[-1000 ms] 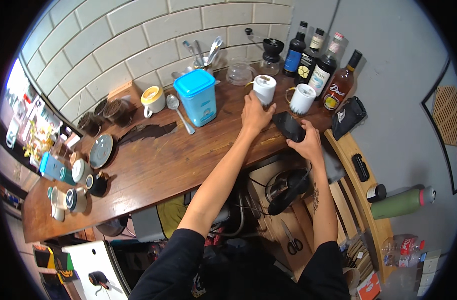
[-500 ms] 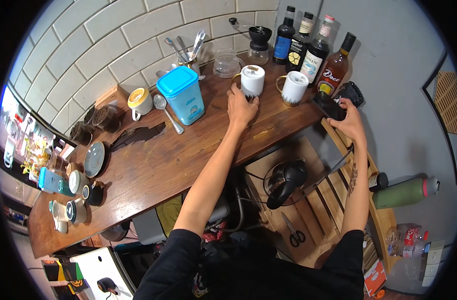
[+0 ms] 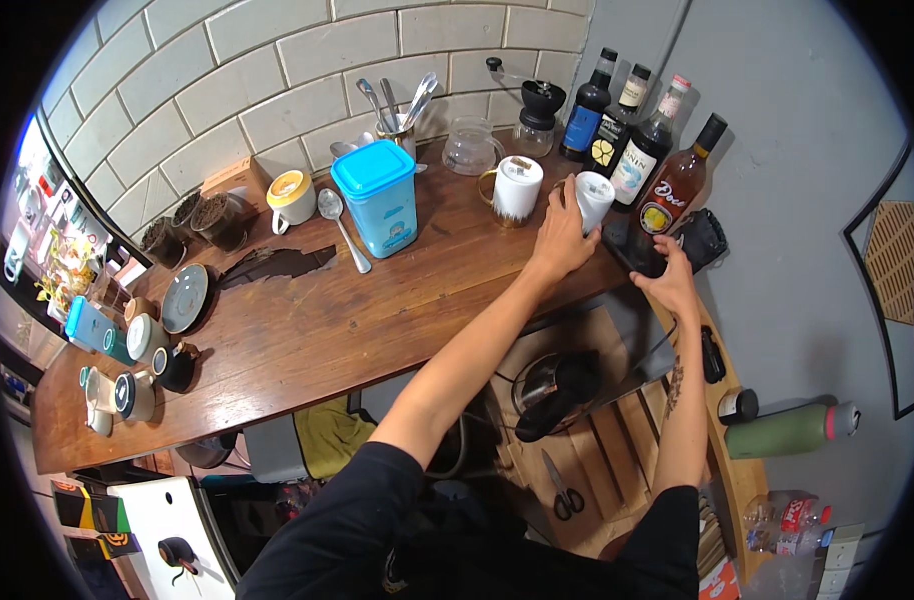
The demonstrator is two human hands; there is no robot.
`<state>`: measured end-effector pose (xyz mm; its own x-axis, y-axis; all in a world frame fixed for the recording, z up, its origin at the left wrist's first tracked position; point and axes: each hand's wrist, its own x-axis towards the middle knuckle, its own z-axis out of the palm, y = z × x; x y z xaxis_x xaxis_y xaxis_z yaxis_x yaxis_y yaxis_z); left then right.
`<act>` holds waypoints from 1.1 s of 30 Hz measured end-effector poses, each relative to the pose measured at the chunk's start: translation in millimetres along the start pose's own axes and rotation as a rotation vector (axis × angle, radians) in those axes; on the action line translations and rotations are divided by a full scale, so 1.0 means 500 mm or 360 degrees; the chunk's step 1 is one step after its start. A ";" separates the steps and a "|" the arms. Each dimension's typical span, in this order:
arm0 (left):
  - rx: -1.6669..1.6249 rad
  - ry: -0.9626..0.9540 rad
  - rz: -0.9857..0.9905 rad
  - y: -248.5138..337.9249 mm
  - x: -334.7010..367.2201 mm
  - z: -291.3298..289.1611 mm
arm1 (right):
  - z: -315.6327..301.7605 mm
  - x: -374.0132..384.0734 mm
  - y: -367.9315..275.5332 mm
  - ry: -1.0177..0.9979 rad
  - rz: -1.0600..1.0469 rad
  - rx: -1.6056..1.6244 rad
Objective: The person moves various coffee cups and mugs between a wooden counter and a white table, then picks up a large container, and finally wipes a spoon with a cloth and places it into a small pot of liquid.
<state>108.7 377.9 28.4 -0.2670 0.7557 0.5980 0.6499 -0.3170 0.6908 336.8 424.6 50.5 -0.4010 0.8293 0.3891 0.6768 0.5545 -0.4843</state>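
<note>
My left hand (image 3: pixel 565 236) is wrapped round a white mug (image 3: pixel 597 198), its fingers on the left side and front. A matching white mug (image 3: pixel 517 188) with a gold handle and dark-patterned base stands just to the left, untouched. At the counter's right end, my right hand (image 3: pixel 669 280) grips a dark, flat-looking object (image 3: pixel 641 254) by its near edge, in front of an amber syrup bottle (image 3: pixel 671 185). What this object is cannot be made out. A black bundled item (image 3: pixel 703 238) lies right beside it, against the grey wall.
Several syrup bottles (image 3: pixel 587 110), a hand coffee grinder (image 3: pixel 540 110) and a glass server (image 3: pixel 471 147) line the back. Left of the mugs stand a blue tub (image 3: pixel 379 200), a spoon (image 3: pixel 345 232) and a yellow-white cup (image 3: pixel 292 203). Below are a kettle (image 3: pixel 557 392) and scissors (image 3: pixel 563 490).
My left hand has moved right, from the left mug to the right one, and closed round it. My right hand stays at the dark object. The view has shifted slightly.
</note>
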 end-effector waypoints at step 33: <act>-0.0056 0.0177 -0.0452 -0.005 -0.243 -0.433 | 0.053 0.196 -0.249 0.0428 -0.0689 0.0448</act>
<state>-14.6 162.8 42.2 -0.5120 0.7503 0.4183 0.5134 -0.1232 0.8493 196.9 438.6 127.8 -0.4088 0.4969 0.7655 0.2813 0.8665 -0.4123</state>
